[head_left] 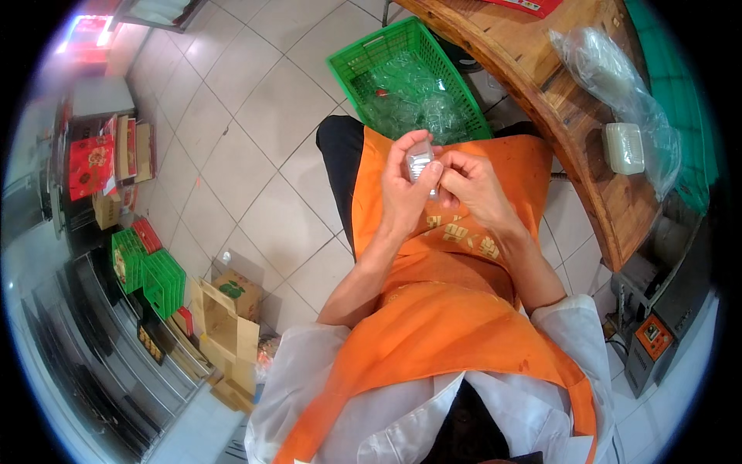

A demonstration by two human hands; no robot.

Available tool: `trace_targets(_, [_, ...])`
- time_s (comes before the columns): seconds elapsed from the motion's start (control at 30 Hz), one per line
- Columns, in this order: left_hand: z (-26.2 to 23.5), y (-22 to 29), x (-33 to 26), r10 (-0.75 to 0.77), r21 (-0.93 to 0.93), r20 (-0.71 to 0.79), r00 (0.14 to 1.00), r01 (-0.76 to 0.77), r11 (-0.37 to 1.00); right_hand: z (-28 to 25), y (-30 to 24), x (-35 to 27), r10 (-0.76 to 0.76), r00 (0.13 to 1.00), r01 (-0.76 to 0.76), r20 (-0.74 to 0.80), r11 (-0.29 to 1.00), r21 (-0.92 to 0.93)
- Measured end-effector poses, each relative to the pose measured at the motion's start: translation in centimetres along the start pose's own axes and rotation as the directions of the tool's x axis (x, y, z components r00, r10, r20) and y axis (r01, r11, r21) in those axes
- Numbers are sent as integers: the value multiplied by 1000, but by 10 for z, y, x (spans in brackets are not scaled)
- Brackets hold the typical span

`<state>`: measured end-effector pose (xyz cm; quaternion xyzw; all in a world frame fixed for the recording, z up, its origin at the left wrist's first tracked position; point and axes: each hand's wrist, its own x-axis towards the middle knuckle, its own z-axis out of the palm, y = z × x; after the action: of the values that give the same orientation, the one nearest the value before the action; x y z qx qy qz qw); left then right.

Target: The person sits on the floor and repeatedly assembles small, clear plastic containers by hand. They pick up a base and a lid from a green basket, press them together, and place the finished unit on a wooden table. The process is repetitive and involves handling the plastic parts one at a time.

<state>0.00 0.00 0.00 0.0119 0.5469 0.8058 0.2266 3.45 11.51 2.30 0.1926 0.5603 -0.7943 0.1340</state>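
Over my lap, in front of the orange apron (433, 329), my left hand (404, 182) is closed round a small clear plastic box (419, 164). My right hand (475, 185) pinches the box's lower right side, its thumb and fingertips meeting my left thumb there. Fingers cover much of the box, so I cannot tell whether its lid is closed. Just beyond my hands stands a green plastic crate (359, 89) holding many clear plastic boxes (421, 93) in a loose heap.
A wooden table (533, 58) curves along the right, bearing a clear plastic bag (599, 66) and a stack of clear containers (624, 148). On the left are small green baskets (162, 282), an open cardboard box (224, 325) and a metal rack (100, 348). A machine (657, 340) stands lower right.
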Motion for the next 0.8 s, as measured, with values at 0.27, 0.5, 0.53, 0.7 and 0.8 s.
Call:
trace_targets(0.27, [-12, 3, 7, -11, -236, -131, 991, -20, 972, -20, -7, 5, -74, 988, 61, -136, 994, -93])
trace_targets(0.5, [-12, 7, 10, 0, 37, -220, 976, 8, 999, -7, -14, 4, -70, 996, 64, -62, 993, -103])
trace_targets(0.53, [-10, 10, 9, 4, 70, -208, 978, 11, 998, -6, -14, 2, -48, 997, 44, -60, 997, -67])
trace_targets(0.7, [-11, 7, 10, 77, 110, -230, 970, -53, 993, -10, -10, 3, -108, 989, 97, -97, 989, -112])
trace_targets(0.8, [-18, 7, 13, 59, -2, -304, 951, -62, 998, -18, -14, 13, -205, 965, 165, -164, 959, -229])
